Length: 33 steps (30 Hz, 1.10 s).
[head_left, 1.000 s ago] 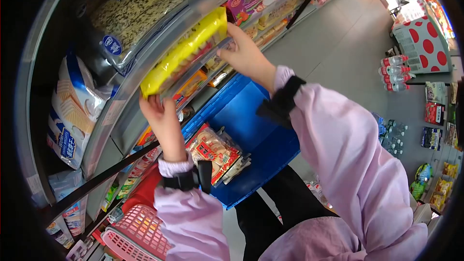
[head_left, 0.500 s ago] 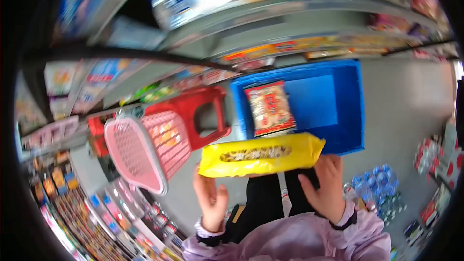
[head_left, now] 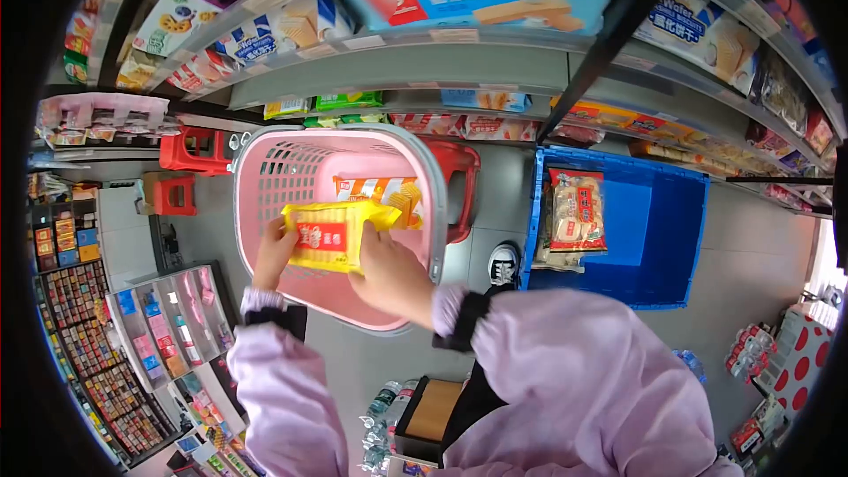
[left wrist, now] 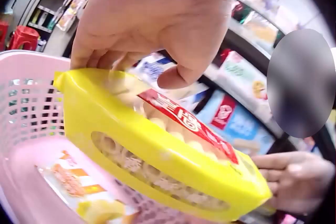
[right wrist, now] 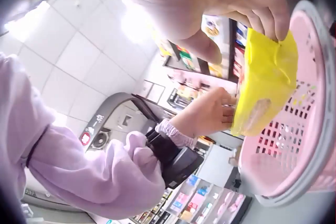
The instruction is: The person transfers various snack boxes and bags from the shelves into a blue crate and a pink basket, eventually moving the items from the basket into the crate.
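A yellow packet of rolled biscuits [head_left: 331, 237] with a red label is over the pink basket [head_left: 340, 296] in the head view. My left hand [head_left: 274, 254] grips one end of it. At the other end my right hand [head_left: 393, 272] holds on, fingers bent over the wrapper. Down in the basket lies an orange and white snack packet [head_left: 406, 200], partly covered by the yellow one. The left wrist view shows the yellow packet's window side [left wrist: 157, 166], tilted above that snack packet [left wrist: 79, 187].
To the right stands a blue crate [head_left: 649, 221] with red and white rice cracker packs [head_left: 579, 210] at its left side. A red stool [head_left: 464, 190] is behind the basket. Stocked shelves [head_left: 397, 57] run along the back, and one shoe [head_left: 503, 263] shows between basket and crate.
Both hands have carried the yellow packet from the shelf front, past the blue crate, leftward over the pink basket. The head view has turned left with them.
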{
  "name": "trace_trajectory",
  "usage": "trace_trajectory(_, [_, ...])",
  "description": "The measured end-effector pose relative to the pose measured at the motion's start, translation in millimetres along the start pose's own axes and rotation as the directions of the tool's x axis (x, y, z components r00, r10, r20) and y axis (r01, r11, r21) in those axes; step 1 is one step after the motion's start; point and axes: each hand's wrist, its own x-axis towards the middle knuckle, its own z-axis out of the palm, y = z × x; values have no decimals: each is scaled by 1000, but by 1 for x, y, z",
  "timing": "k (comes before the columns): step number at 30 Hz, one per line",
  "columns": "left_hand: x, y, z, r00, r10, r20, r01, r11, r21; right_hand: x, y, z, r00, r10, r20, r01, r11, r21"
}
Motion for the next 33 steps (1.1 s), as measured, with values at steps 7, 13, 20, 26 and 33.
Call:
trace_trajectory(7, [112, -62, 66, 983, -150, 108, 170, 962, -212, 128, 51, 42, 804, 594, -7, -591, 801, 94])
trace_trajectory(13, [132, -79, 98, 996, 69, 64, -21, 828, -560, 173, 103, 74, 950, 302, -84, -287, 730, -621])
trace_trajectory(20, [41, -2, 68, 946, 322, -39, -324, 933, -158, 82, 19, 3, 986, -52, 160, 90, 968, -235])
trace_trajectory(26, [-127, 143, 104, 851, 514, -109, -524, 814, -250, -84, 50, -130, 976, -192, -104, 218, 829, 514])
trace_trajectory(33, [-146, 234, 304, 708, 586, 394, -450, 804, -389, -233, 234, -218, 765, 300, -569, 3, 883, 470])
